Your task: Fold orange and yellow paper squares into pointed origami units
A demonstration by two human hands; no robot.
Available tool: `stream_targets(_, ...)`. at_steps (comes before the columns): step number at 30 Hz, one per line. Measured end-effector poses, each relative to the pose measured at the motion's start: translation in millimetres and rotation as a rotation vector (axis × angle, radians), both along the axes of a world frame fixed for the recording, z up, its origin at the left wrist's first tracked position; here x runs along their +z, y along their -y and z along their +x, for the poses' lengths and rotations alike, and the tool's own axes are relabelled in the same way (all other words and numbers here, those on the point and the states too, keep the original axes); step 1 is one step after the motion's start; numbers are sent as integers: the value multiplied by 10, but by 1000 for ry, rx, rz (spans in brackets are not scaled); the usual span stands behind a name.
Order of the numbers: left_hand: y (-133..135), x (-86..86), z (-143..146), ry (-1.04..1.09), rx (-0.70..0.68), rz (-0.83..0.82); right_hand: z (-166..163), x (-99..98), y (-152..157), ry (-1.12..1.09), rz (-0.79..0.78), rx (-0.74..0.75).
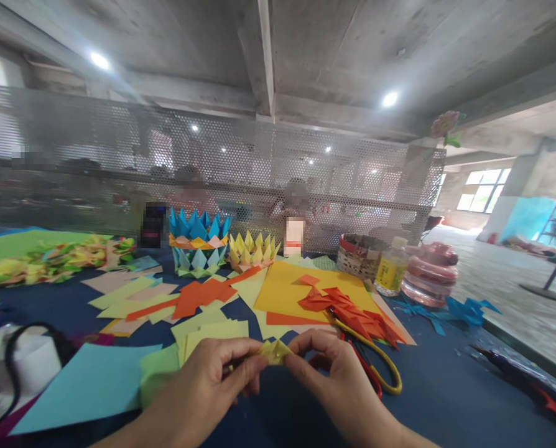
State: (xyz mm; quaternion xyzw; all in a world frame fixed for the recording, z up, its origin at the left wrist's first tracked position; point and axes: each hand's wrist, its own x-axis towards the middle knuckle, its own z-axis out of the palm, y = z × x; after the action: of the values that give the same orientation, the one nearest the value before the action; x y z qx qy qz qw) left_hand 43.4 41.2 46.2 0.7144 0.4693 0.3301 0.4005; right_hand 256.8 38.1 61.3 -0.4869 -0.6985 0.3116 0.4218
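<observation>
My left hand (213, 376) and my right hand (336, 373) meet at the bottom centre, just above the blue tabletop (446, 386). Both pinch one small folded piece of yellow paper (274, 351) between thumb and fingers, the left from its left end, the right from its right end. A stack of pale yellow sheets (208, 333) lies just beyond my left hand. Scissors with yellow and red handles (375, 364) lie under and beside my right hand.
A light blue sheet (86, 386) and a green sheet (159, 370) lie at left. Orange folded pieces (347, 308) sit on an orange-yellow sheet (287, 283). Blue and yellow paper crowns (198, 239), a woven basket (359, 255), a bottle (392, 267) and a pink container (430, 274) stand farther back, before a mesh screen.
</observation>
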Motion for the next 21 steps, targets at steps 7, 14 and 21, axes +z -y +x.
stream_targets(7, 9, -10, -21, -43, 4, 59, 36, -51, -15, -18, -10, 37)
stream_targets(14, 4, 34, 3, -48, 9, 32, 37, -12, 4, -16, 15, 20)
stream_targets(21, 3, 33, 12, -85, 33, 43, 15, -2, 10, -63, 25, -35)
